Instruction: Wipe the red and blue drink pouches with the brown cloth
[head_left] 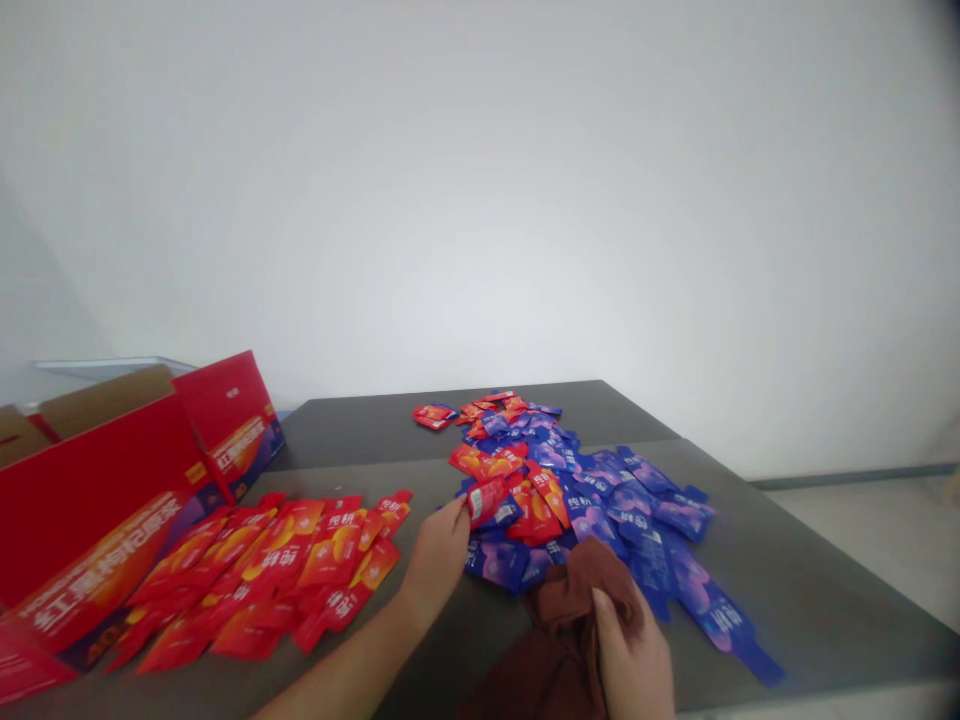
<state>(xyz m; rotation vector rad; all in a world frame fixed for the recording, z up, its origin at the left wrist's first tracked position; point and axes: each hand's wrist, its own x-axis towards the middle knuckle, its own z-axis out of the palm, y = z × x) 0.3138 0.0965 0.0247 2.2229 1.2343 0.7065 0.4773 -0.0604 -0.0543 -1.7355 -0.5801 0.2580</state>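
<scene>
Near the middle of the table, my left hand (442,540) is closed on a red pouch (487,500), lifted at the near edge of a mixed pile. My right hand (634,650) grips a bunched brown cloth (566,610), which hangs toward the table's near edge and covers part of the pile. Blue pouches (637,515) with purple fruit prints lie mostly right of my hands. Among them are red pouches (536,505) with orange prints. To the left of my left arm, more red pouches (292,550) lie overlapped in a separate heap.
A large open red carton (112,500) stands on the left, beside the red heap. Behind it rises a second red box panel (232,425). The dark table (352,425) runs back to a plain white wall (480,200). Its right edge drops to a pale floor (870,520).
</scene>
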